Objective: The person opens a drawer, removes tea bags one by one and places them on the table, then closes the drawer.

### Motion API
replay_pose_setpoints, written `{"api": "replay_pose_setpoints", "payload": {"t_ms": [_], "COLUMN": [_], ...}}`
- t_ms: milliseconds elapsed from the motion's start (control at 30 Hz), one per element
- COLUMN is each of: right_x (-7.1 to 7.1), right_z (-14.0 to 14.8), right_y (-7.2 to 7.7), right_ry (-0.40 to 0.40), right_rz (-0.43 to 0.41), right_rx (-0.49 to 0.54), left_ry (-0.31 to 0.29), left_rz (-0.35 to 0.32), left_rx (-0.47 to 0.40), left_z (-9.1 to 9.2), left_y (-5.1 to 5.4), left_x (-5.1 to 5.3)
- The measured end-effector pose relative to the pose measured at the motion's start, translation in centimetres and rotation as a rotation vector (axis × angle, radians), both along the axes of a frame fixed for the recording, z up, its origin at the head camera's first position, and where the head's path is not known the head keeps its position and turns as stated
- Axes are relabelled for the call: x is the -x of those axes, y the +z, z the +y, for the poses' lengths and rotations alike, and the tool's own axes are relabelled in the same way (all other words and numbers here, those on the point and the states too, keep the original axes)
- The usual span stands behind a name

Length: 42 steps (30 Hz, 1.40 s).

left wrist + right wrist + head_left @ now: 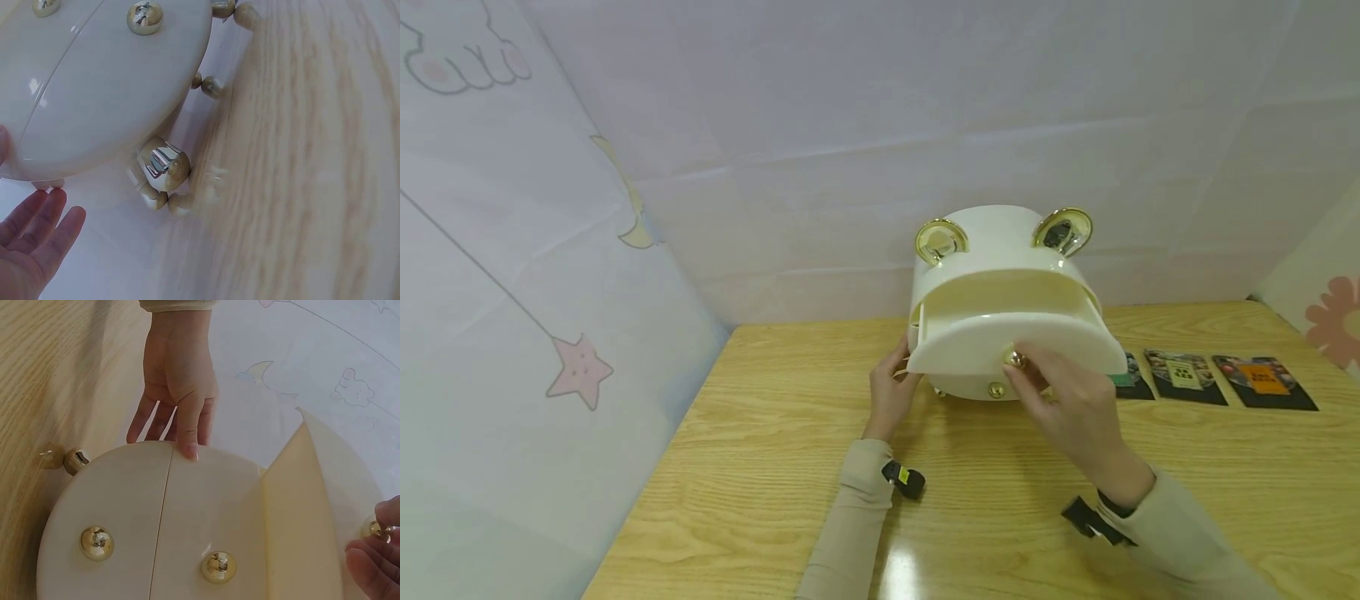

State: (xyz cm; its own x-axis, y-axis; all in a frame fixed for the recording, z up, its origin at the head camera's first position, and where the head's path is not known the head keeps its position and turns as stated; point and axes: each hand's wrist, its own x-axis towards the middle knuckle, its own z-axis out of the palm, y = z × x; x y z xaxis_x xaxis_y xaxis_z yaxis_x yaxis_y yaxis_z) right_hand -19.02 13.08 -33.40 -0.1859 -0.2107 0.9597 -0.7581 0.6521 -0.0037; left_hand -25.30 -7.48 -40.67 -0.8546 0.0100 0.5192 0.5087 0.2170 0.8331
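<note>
A white rounded drawer box (996,233) with gold ears stands on the table, its top drawer (958,348) pulled out toward me. My right hand (1078,408) pinches that drawer's gold knob (1017,358) between thumb and fingers. At the box's left side is my left hand (891,398). In the right wrist view, the thumb of the left hand (181,375) touches the front edge, and its fairly straight fingers lie along the side. Two lower knobs, a left one (97,543) and a right one (219,567), sit on closed fronts.
Several dark packets with coloured labels, including an orange-labelled packet (1266,379), lie right of the box. The wooden table (760,467) meets a pale patterned backdrop (820,208) behind. Gold ball feet (165,165) hold the box off the tabletop.
</note>
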Motion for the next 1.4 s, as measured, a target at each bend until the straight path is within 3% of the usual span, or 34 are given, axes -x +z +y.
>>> {"api": "replay_pose_setpoints", "payload": {"t_ms": [200, 433, 600, 1033, 1267, 1400], "right_x": [0.6, 1.1, 1.3, 2.8, 3.5, 3.8], "right_z": [0.0, -0.1, 0.0, -0.1, 0.0, 0.0], "right_y": [-0.2, -0.2, -0.2, -0.4, -0.3, -0.3], "right_ry": [0.007, 0.01, 0.005, 0.002, 0.002, -0.006], "right_rz": [-0.034, -0.063, -0.111, -0.122, -0.144, -0.15], "right_rx": [0.024, 0.042, 0.067, 0.069, 0.045, 0.031], "left_ry": [-0.012, -0.039, -0.054, -0.036, -0.025, -0.012], "left_rz": [-0.032, -0.016, -0.05, -0.076, -0.078, -0.067], "left_rx": [-0.017, -0.024, -0.043, -0.044, -0.055, -0.043], "left_z": [-0.1, 0.0, 0.2, 0.0, -0.3, -0.3], "left_y": [0.1, 0.0, 0.1, 0.0, -2.4, -2.6], "left_x": [0.0, 0.0, 0.0, 0.1, 2.0, 2.1]}}
